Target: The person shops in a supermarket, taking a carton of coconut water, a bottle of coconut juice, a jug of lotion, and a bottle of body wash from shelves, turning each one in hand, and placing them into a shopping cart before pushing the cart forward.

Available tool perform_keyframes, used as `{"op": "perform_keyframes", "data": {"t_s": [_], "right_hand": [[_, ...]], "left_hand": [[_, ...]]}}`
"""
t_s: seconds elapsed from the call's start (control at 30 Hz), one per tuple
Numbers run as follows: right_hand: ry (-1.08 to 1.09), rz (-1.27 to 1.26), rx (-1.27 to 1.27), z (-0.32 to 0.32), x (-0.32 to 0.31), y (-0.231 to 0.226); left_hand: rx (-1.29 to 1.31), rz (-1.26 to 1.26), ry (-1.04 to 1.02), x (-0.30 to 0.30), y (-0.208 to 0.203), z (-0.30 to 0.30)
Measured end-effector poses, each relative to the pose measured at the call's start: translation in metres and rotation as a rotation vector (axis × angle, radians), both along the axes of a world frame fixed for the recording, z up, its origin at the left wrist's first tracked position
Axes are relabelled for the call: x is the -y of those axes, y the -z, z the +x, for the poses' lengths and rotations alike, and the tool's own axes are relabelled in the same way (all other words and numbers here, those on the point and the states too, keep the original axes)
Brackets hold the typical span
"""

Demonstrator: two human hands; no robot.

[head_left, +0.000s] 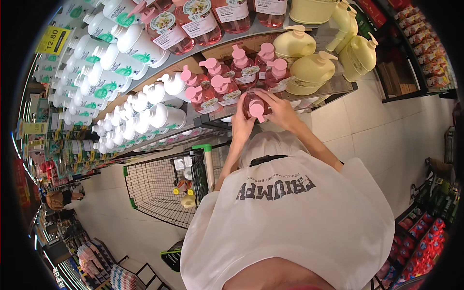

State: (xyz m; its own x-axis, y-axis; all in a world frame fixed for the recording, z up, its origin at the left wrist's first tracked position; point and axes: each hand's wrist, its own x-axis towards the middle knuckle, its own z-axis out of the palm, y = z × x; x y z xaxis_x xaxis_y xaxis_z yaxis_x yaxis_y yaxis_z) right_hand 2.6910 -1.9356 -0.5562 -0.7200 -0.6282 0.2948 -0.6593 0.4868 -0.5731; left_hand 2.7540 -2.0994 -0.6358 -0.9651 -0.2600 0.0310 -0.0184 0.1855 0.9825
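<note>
Between my two hands is a clear pump bottle of pink liquid with a pink pump head, held upright at the shelf's front edge. My left hand wraps its left side, and my right hand closes round the right side. Just beyond, several matching pink pump bottles stand in rows on the shelf. Pale yellow pump bottles stand to the right of them. My fingers hide part of the held bottle's body.
White pump bottles fill the shelf at left, with larger pink bottles on the tier above. A wire shopping cart with a few items stands at my left. A person is far left. Red-packed goods sit at lower right.
</note>
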Motion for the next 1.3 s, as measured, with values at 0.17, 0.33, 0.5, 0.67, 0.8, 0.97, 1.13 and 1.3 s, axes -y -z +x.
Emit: {"op": "perform_keyframes", "data": {"t_s": [0.17,0.33,0.5,0.67,0.8,0.97,1.13,1.3], "right_hand": [[0.009,0.110,-0.017,0.003,-0.005,-0.005],[-0.128,0.057,0.151,0.022,-0.009,-0.085],[-0.121,-0.214,0.118,0.028,-0.011,-0.142],[0.098,-0.630,0.572,0.027,-0.024,-0.139],[0.061,-1.042,1.074,0.026,-0.032,-0.080],[0.204,-1.227,1.362,0.036,-0.021,-0.067],[0.167,-1.234,1.406,0.037,-0.014,-0.076],[0.167,-1.182,1.344,0.039,-0.012,-0.076]], "left_hand": [[0.032,0.066,0.038,0.002,-0.023,0.017],[-0.043,-0.113,0.238,0.017,-0.016,0.044],[0.176,0.523,0.578,0.004,-0.104,0.064],[0.011,0.362,0.681,-0.004,-0.136,0.062],[0.088,0.303,0.740,-0.004,-0.133,0.058],[0.184,0.416,0.708,-0.006,-0.120,0.070],[0.213,0.350,0.725,0.003,-0.122,0.074],[0.211,0.333,0.729,0.004,-0.113,0.077]]}}
